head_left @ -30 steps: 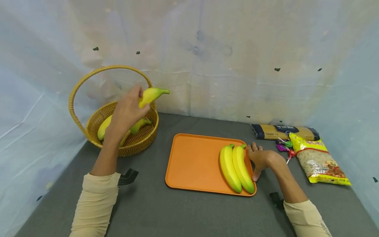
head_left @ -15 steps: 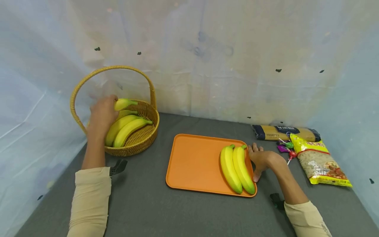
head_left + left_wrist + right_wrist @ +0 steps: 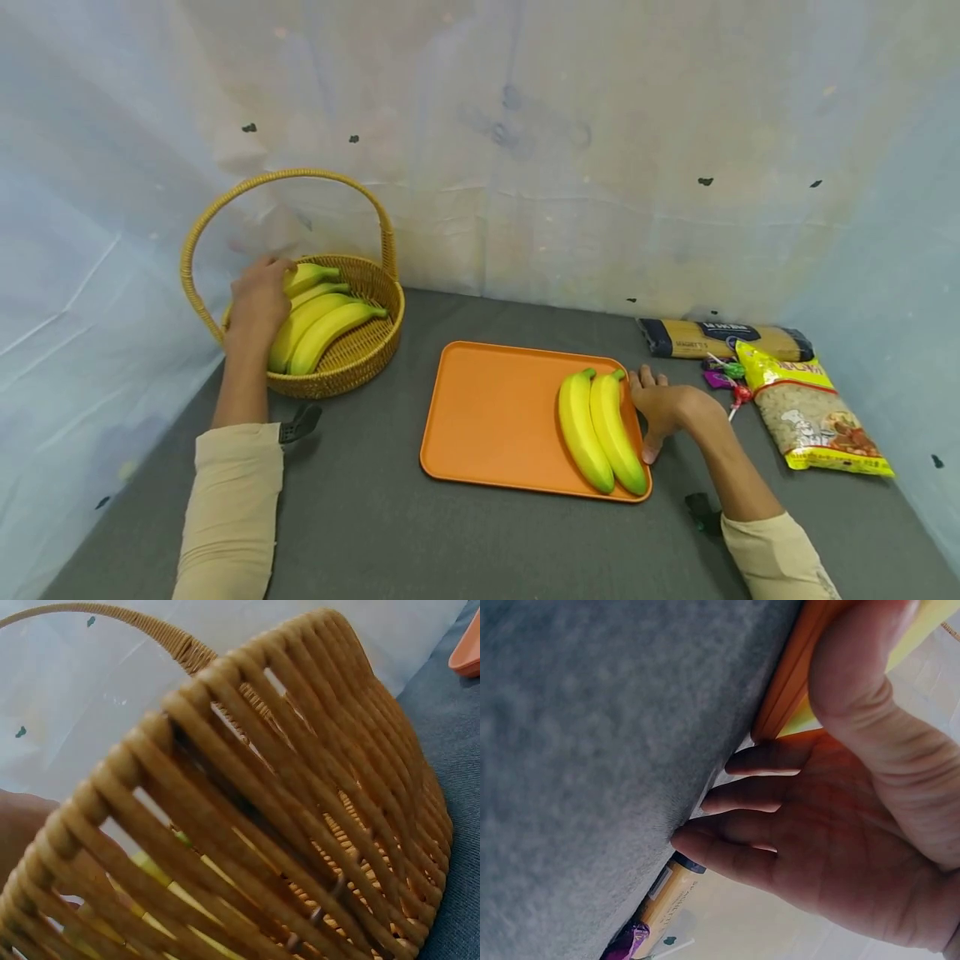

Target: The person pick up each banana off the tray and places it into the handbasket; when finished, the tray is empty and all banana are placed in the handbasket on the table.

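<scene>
A basket (image 3: 352,354) of rough woven wicker, a smooth matt orange plastic tray (image 3: 487,417), glossy bananas (image 3: 600,429), and a grey felt-like table (image 3: 390,533) are shown.

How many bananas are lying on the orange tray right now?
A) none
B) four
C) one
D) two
D: two bananas lie side by side at the right end of the orange tray, next to the right hand; the other bananas are in the wicker basket by the left hand.
</scene>
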Demonstrator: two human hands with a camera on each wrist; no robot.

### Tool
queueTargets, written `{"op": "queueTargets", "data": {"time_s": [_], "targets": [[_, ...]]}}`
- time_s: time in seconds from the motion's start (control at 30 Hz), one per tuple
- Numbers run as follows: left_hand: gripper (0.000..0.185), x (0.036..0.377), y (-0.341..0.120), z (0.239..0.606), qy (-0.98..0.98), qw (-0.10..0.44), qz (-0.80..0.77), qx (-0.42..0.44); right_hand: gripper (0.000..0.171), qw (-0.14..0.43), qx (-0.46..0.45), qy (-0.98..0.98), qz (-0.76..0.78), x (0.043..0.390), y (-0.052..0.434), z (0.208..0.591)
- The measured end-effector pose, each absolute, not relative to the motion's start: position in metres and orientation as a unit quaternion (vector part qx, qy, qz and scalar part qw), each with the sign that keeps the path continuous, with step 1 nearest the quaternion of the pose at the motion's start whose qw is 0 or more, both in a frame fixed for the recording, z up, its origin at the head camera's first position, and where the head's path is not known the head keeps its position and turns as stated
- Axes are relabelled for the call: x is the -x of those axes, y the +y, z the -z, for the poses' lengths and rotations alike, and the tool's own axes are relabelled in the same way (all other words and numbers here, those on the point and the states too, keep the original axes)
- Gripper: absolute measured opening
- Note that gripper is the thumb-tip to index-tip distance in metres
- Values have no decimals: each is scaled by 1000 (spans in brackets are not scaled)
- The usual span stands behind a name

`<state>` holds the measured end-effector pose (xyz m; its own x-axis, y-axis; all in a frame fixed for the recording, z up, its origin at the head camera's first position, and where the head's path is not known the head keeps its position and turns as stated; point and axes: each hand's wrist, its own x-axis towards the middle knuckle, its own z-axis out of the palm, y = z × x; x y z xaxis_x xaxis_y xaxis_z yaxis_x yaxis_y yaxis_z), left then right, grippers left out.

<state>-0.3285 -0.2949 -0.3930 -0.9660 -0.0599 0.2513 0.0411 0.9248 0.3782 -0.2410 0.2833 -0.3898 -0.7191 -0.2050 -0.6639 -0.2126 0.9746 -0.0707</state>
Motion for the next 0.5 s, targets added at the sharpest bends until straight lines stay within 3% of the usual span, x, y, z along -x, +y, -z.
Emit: {"op": "queueTargets", "data": {"time_s": [0.27, 0.37, 0.5], "targets": [[45, 330, -279, 388, -965, 165, 205, 5, 150, 362, 103, 926, -10, 253, 300, 412], [44, 332, -258, 380, -958, 198, 204, 31, 155, 361, 105, 926, -17, 259, 307, 422], [43, 329, -215, 371, -944, 240, 203, 101, 148, 358, 108, 927, -1, 253, 297, 410]]}}
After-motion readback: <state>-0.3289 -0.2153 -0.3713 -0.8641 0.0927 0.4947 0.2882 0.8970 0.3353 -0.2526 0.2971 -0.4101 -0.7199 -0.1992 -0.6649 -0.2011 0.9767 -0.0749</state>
